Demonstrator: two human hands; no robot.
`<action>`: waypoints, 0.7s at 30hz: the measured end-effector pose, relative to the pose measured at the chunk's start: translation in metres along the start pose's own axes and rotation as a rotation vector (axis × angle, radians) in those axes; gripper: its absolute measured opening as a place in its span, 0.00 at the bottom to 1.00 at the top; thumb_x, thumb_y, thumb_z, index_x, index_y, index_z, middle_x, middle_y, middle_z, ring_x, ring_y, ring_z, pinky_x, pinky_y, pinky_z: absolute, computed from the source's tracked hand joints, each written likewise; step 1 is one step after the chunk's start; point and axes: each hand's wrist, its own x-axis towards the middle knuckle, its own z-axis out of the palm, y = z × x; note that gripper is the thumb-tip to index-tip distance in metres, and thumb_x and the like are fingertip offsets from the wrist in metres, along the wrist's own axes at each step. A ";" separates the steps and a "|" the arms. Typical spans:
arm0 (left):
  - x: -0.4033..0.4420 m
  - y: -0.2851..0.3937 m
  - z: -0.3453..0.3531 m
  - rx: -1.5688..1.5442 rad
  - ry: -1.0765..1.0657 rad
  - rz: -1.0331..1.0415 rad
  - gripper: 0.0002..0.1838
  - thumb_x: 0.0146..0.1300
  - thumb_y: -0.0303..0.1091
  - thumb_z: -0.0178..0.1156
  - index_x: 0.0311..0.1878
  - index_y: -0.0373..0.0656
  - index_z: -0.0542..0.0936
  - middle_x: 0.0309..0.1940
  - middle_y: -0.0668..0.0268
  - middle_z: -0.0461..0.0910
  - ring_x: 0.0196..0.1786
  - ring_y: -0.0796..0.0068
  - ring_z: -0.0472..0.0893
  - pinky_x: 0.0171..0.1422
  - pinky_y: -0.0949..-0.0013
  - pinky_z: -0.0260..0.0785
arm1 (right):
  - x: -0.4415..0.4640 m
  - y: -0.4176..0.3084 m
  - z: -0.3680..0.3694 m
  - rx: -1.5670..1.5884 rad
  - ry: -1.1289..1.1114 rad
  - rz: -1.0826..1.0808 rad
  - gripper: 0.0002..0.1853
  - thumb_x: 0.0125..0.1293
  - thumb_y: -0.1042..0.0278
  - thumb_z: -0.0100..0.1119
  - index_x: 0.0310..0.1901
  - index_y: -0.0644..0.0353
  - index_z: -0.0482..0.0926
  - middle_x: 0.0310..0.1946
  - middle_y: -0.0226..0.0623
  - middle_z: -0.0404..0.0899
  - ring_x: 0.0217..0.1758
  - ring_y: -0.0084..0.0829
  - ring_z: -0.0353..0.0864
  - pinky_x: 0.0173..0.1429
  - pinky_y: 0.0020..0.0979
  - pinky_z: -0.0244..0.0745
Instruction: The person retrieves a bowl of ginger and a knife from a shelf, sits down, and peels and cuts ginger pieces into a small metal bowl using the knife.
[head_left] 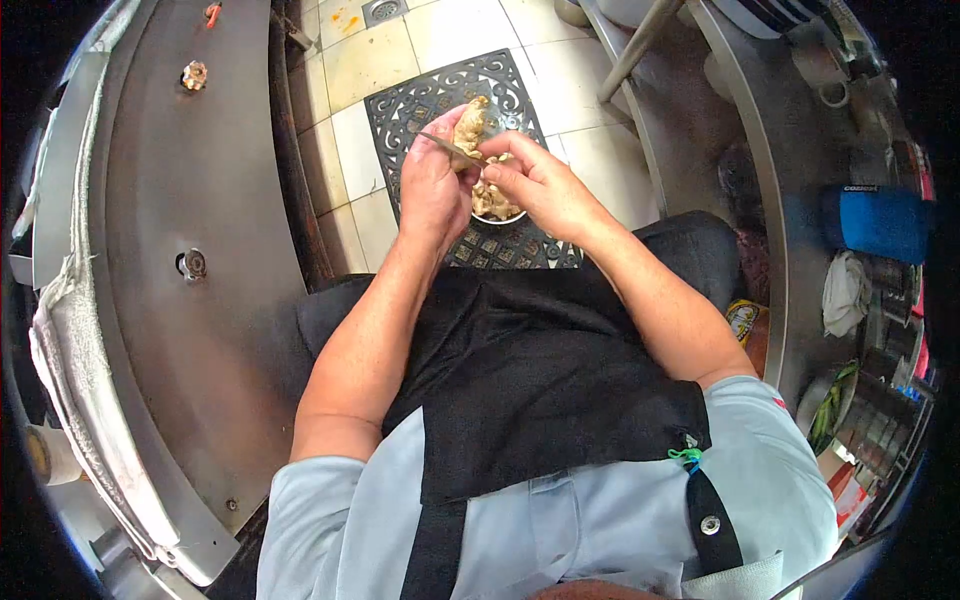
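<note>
My left hand (435, 190) is closed around a knobbly piece of ginger root (470, 127), which sticks up past the fingers. My right hand (545, 190) grips a small knife (450, 147) whose thin blade lies across the ginger, pointing to the left. Its handle is hidden in the right fingers. Directly below the hands, more ginger pieces (492, 205) fill a round bowl (499, 222) with a pale rim, partly covered by my hands.
Under the bowl lies a black patterned rubber mat (410, 103) on pale floor tiles (450, 35). A steel cabinet with knobs (193, 264) stands close on the left. Steel shelving (735, 110) runs along the right, with a blue cloth item (880, 222) and a white rag (846, 293).
</note>
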 end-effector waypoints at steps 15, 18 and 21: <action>0.001 -0.004 -0.006 -0.033 0.079 -0.117 0.17 0.82 0.37 0.44 0.62 0.38 0.76 0.39 0.67 0.79 0.26 0.84 0.69 0.27 0.79 0.60 | 0.006 0.013 0.000 -0.070 0.039 -0.056 0.14 0.78 0.65 0.58 0.60 0.57 0.74 0.28 0.26 0.78 0.31 0.17 0.74 0.36 0.26 0.69; -0.003 -0.007 0.001 -0.115 0.167 -0.114 0.16 0.81 0.35 0.45 0.61 0.38 0.76 0.37 0.68 0.79 0.25 0.85 0.69 0.26 0.79 0.60 | 0.006 0.015 0.003 -0.036 0.074 -0.055 0.15 0.78 0.65 0.57 0.61 0.59 0.75 0.32 0.31 0.83 0.35 0.19 0.80 0.40 0.28 0.74; -0.004 -0.016 0.000 -0.129 0.191 -0.062 0.16 0.81 0.36 0.46 0.60 0.37 0.77 0.36 0.68 0.79 0.25 0.85 0.69 0.27 0.79 0.61 | 0.004 0.014 0.012 0.007 0.120 -0.057 0.15 0.78 0.65 0.56 0.60 0.60 0.75 0.36 0.38 0.87 0.42 0.26 0.86 0.46 0.32 0.78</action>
